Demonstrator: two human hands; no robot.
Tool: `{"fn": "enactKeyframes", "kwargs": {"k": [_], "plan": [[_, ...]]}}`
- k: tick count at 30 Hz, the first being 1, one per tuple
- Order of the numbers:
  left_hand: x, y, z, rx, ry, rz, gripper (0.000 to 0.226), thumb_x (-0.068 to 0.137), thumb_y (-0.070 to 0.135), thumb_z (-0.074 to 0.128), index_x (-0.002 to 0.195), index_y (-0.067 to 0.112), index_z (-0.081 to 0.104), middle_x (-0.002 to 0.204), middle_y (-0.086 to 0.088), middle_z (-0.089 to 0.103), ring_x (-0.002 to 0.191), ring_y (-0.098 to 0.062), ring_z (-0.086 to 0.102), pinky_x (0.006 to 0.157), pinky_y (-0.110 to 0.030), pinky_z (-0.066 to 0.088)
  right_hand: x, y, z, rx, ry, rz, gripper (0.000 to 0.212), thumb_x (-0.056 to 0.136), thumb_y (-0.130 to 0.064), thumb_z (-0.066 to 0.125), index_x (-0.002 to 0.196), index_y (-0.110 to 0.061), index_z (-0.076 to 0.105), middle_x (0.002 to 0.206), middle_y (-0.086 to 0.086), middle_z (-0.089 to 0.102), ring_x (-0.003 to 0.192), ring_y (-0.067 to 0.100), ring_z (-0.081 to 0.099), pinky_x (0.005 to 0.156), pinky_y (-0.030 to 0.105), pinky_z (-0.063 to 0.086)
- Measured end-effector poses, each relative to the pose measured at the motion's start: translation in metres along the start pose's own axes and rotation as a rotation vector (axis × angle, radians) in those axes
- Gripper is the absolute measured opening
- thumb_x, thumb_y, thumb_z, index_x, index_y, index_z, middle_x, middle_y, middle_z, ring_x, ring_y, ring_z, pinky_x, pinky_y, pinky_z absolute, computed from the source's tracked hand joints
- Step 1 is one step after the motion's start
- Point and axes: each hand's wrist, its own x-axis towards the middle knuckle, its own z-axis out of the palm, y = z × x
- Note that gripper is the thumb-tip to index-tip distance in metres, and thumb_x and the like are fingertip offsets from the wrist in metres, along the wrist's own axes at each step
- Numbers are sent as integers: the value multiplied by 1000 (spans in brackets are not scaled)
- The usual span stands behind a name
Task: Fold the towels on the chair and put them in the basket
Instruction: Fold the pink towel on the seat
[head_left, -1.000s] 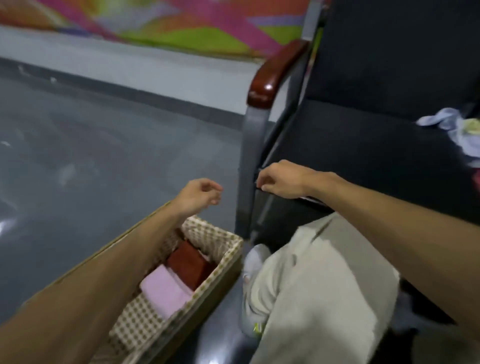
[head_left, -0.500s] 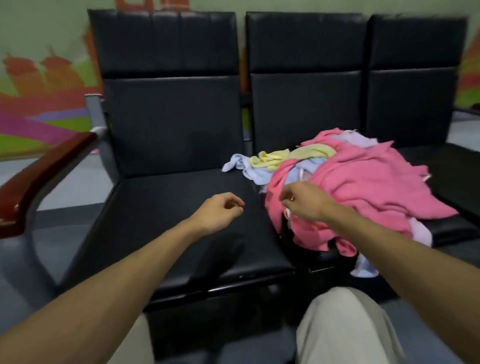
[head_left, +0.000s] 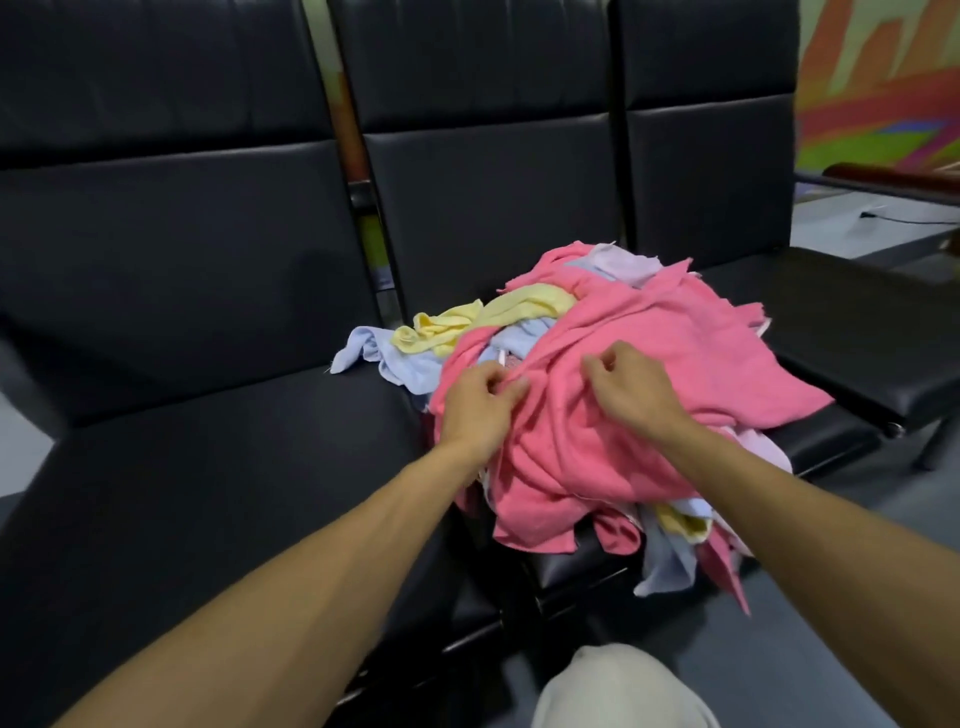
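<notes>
Black chair (head_left: 208, 467), towels (head_left: 467, 317) heaped mid-frame.
Left hand (head_left: 480, 405), right hand (head_left: 634, 389) pinch pink towel (head_left: 675, 338); lifting could drag tangled ones off.

Head view looks forward and down, close over the chair seats (head_left: 218, 467).

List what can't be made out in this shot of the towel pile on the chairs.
Head view only.
- Towel count: the pink towel covers the layers beneath it.
- The right hand: its curled fingers hide whether it pinches the cloth.
- The hanging towel ends at lower right: blurred, edges unclear.
- The basket: outside the frame.
</notes>
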Motion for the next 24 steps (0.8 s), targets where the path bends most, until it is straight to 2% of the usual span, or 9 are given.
{"fn": "enactKeyframes", "kwargs": {"k": [3,6,9,11,14,16,18,20,24], "plan": [[-9,17,-24,-531,-51,-151,28,101,13,44,73,17,48,68,8,57,70,-10,49,64,-24,39,-2,-4,-5,91,56,111,45,98,-41,43,107,1,57,110,22,64,106,38,58,79,36,41],[-19,30,-68,-870,-63,-230,28,102,11,36,82,10,55,90,-5,71,87,-17,64,78,-30,51,-10,-7,-7,206,96,239,77,83,-61,37,111,6,60,111,26,65,106,39,60,82,38,45],[-32,30,-105,-870,-19,-274,25,94,18,48,112,2,55,120,-18,65,97,-24,63,73,-32,55,-25,-19,-6,377,60,328,86,77,-73,35,120,-3,60,114,18,66,106,37,61,94,45,49],[-47,30,-126,-820,-5,-315,32,91,21,49,119,6,55,124,-19,63,98,-24,63,72,-30,53,-36,-42,-6,636,2,375,80,77,-75,42,111,-6,65,99,13,69,92,33,65,84,43,53],[-70,27,-160,-747,-40,-324,31,93,23,47,85,3,68,82,-7,72,70,-16,67,63,-22,52,-50,-79,5,798,-12,365,40,72,-47,69,83,-11,59,71,6,57,58,19,51,50,29,40],[-85,20,-186,-710,-24,-327,29,92,32,54,76,13,69,75,-2,70,69,-16,65,70,-26,52,-58,-104,20,705,5,315,20,72,-21,71,77,-14,53,78,9,55,67,21,53,57,35,45],[-99,9,-212,-639,5,-349,30,84,41,66,90,12,70,91,-7,71,84,-20,65,86,-35,51,-66,-133,37,528,9,217,16,83,-10,62,98,-3,61,101,16,64,97,31,61,87,41,50],[-112,-8,-239,-586,42,-345,33,80,40,72,98,13,68,94,-8,71,82,-20,64,79,-34,51,-74,-170,55,445,-17,92,30,88,-12,55,115,-1,59,118,18,63,111,34,59,96,42,46],[-136,-42,-286,-564,203,-311,9,80,14,72,85,13,65,77,-3,71,66,-14,63,58,-23,51,-89,-249,93,374,-147,-242,35,78,-7,57,111,-5,64,112,13,67,104,29,62,90,38,48]]}}
